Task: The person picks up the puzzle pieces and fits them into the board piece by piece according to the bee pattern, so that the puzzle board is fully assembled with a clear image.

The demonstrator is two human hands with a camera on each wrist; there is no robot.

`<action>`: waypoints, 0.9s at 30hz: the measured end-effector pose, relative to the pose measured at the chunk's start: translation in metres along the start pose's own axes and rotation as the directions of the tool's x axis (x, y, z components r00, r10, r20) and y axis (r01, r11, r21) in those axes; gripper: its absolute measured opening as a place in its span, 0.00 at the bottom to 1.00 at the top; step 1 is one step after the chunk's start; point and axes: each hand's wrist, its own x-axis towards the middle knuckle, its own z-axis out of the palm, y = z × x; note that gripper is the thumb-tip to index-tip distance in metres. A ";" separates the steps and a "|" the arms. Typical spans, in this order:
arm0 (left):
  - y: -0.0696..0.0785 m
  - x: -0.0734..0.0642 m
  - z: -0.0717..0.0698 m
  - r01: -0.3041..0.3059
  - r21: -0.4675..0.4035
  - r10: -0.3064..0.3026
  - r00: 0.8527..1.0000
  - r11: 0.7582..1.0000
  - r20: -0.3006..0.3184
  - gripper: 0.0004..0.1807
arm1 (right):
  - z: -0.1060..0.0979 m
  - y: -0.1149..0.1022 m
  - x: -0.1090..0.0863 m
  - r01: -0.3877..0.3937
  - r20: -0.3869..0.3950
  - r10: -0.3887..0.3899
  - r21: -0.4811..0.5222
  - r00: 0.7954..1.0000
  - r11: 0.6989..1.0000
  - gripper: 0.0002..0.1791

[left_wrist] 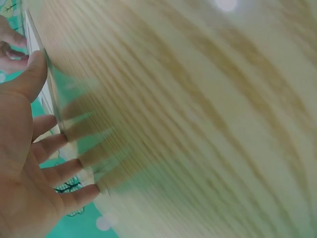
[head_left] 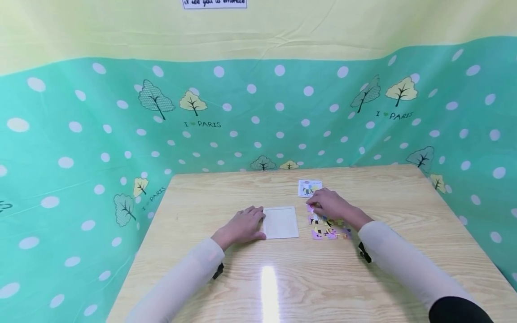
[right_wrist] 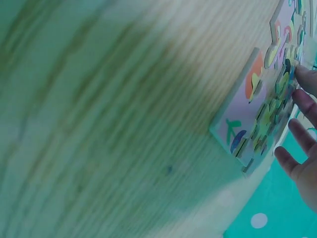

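My left hand (head_left: pixel 244 225) lies at the left edge of a square white puzzle tray (head_left: pixel 280 223), its thumb near the front corner and its fingers fairly straight along the side. In the left wrist view, the thumb (left_wrist: pixel 35 74) touches the tray's edge. To the right of the tray, my right hand (head_left: pixel 333 204) is over a group of jigsaw puzzle pieces (head_left: pixel 323 233), pink, yellow and black. Its thumb and index finger pinch a pink puzzle piece (head_left: pixel 310 207) at the group's far left corner. Part of the group is hidden under that hand.
A small picture card (head_left: pixel 309 187) with a striped bee lies behind the pieces, partly covered by the right hand. Everything rests on a wood-grain table (head_left: pixel 226 193). A green dotted cloth (head_left: pixel 278 121) hangs along its back and sides.
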 end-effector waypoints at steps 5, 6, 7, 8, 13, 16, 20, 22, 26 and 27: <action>-0.001 0.000 0.001 0.008 0.007 -0.008 1.000 1.000 0.000 0.42 | 0.000 0.000 0.001 -0.001 0.008 0.001 0.015 1.000 1.000 0.15; -0.001 0.000 0.001 0.009 0.007 -0.009 1.000 1.000 0.001 0.41 | 0.000 0.001 0.001 0.000 0.010 0.000 0.013 1.000 1.000 0.15; -0.001 0.000 0.001 0.010 0.008 -0.010 1.000 1.000 0.002 0.41 | 0.001 0.001 0.002 0.000 0.010 0.000 0.012 1.000 1.000 0.15; -0.001 0.000 0.001 0.010 0.010 -0.010 1.000 1.000 0.004 0.41 | 0.001 0.001 0.002 -0.001 0.012 0.001 0.009 1.000 1.000 0.15; 0.000 -0.001 -0.002 0.009 0.023 -0.009 1.000 1.000 0.009 0.41 | 0.000 0.001 0.004 -0.022 0.023 0.021 0.021 1.000 1.000 0.15; 0.001 -0.001 -0.003 0.004 0.022 -0.004 1.000 1.000 0.010 0.40 | -0.002 -0.001 0.004 -0.034 0.019 0.033 0.035 0.999 0.999 0.16; 0.002 -0.001 -0.005 0.004 0.014 -0.004 1.000 1.000 0.007 0.40 | -0.004 -0.003 0.006 -0.019 0.001 0.019 0.043 1.000 0.999 0.17; 0.002 0.000 -0.005 0.005 0.012 -0.005 1.000 1.000 0.005 0.39 | -0.005 -0.006 0.007 -0.003 -0.003 0.003 0.051 1.000 0.999 0.17; 0.002 0.002 -0.005 0.006 0.015 -0.006 1.000 1.000 0.012 0.40 | -0.005 -0.012 0.011 0.030 -0.011 -0.030 0.062 1.000 0.998 0.17; 0.002 0.002 -0.004 0.007 0.017 -0.007 1.000 1.000 0.016 0.40 | -0.005 -0.014 0.012 0.036 -0.011 -0.036 0.069 0.999 0.997 0.17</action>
